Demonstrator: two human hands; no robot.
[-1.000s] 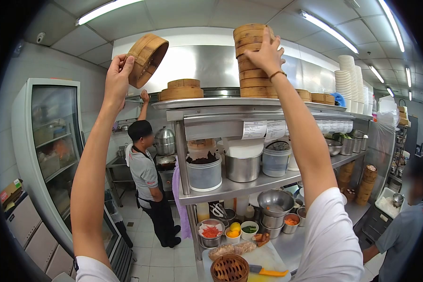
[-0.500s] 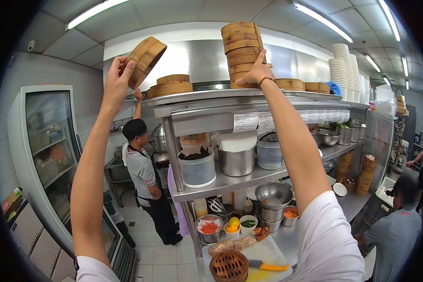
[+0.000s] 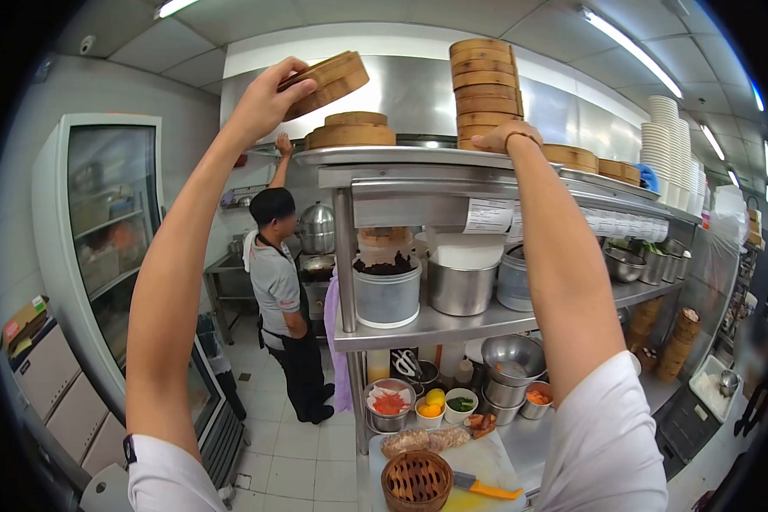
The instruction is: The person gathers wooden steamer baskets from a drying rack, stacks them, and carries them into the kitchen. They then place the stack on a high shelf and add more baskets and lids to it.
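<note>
High on the left, my left hand (image 3: 283,92) is closed on the rim side of a round bamboo steamer basket (image 3: 337,84), tilted in the air above the top shelf (image 3: 427,155). Below it, a wide bamboo steamer (image 3: 350,136) with a smaller one on it rests on that shelf. My right hand (image 3: 505,136) is wrapped round the lower part of an upright stack of bamboo steamers (image 3: 486,81). Part of the stack's base is hidden behind the fingers. Further bamboo steamers (image 3: 572,156) sit to the right along the shelf.
Stacked white cups (image 3: 664,154) stand at the right end. A person (image 3: 277,282) in grey works at left, near a glass-door fridge (image 3: 111,247). Below lie a cutting board (image 3: 495,461), an orange-handled knife (image 3: 486,487), a slatted bamboo steamer (image 3: 416,482) and steel bowls (image 3: 514,358).
The steamer in my left hand has turned from steeply tilted to nearer level. My right hand has moved lower on the stack. The view has shifted left, and the person at right has moved away.
</note>
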